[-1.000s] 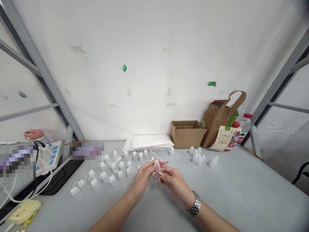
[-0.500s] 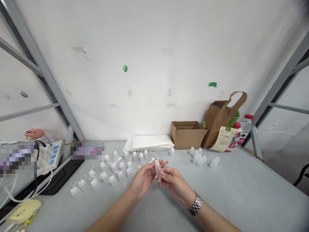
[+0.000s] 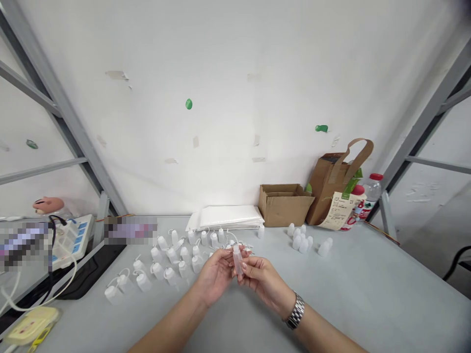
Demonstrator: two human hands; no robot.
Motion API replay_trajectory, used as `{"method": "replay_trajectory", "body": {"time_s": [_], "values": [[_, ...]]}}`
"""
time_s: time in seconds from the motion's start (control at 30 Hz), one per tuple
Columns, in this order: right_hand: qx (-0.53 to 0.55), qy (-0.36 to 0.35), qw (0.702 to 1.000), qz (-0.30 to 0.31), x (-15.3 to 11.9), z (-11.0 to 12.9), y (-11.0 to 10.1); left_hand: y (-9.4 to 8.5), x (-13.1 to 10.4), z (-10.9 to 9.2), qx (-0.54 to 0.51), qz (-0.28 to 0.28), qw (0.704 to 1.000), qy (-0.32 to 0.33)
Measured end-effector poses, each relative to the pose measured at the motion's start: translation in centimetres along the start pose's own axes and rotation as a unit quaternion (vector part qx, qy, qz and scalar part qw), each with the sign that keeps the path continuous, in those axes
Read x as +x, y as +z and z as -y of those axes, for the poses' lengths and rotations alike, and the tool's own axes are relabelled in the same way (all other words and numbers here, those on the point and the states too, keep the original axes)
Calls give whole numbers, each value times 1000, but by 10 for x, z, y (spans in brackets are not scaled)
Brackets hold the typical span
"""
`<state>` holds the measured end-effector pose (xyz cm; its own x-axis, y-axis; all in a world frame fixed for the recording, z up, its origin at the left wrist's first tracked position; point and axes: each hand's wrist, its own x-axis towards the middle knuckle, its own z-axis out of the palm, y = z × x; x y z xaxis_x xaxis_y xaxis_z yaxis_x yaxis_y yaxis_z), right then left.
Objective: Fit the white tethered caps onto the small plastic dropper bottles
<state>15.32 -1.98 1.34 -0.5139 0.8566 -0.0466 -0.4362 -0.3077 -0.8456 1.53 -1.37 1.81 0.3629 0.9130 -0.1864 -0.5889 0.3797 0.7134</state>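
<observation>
Between my hands, above the table, is a small translucent plastic squeeze bottle [image 3: 237, 260], nearly upright with its neck up. My right hand [image 3: 264, 279], with a metal-band watch, pinches the bottle's lower body between thumb and fingers. From the other side my left hand [image 3: 215, 277] curls round the bottle, its fingertips at and behind the neck. Those fingers are partly hidden by the bottle. Several similar bottles with strapped caps [image 3: 171, 255] stand to the left and just behind my hands. Several small frosted bottles [image 3: 303, 245] without visible straps are grouped to the right.
At the back lie white padded envelopes [image 3: 231, 215] beside an open cardboard box [image 3: 287, 208]. A brown paper bag [image 3: 324, 191] and drink bottles [image 3: 371, 191] stand at the right rear. A power strip [image 3: 73, 240], cables and a yellow case [image 3: 31, 326] occupy the left.
The bottle in my hands has tipped slightly, its neck leaning a little left. My left fingers have drawn in around the neck. The whole view has shifted slightly.
</observation>
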Motion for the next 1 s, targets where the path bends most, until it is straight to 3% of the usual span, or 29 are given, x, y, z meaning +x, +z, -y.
{"method": "replay_trajectory", "body": {"time_s": [0.27,0.4,0.5,0.6,0.73,0.9,1.0], "values": [[-21,-2,1000,0,0,1,1,0,-1,-1,31,-7,999,-11],[-100,-44,992,-64,2,2,-1,3,-4,5,100,-28,990,97],[-210,-122,960,-137,2,0,-2,7,-7,9,156,-42,972,171],[-325,-209,903,-190,0,-4,-4,9,-9,10,168,-21,969,178],[-419,-281,844,-182,-3,-9,-5,11,-9,9,173,-23,967,184],[-446,-303,821,-188,-2,-7,-8,12,-6,2,213,-53,958,185],[-421,-292,824,-242,0,2,-16,5,-3,-1,334,-94,919,186]]}}
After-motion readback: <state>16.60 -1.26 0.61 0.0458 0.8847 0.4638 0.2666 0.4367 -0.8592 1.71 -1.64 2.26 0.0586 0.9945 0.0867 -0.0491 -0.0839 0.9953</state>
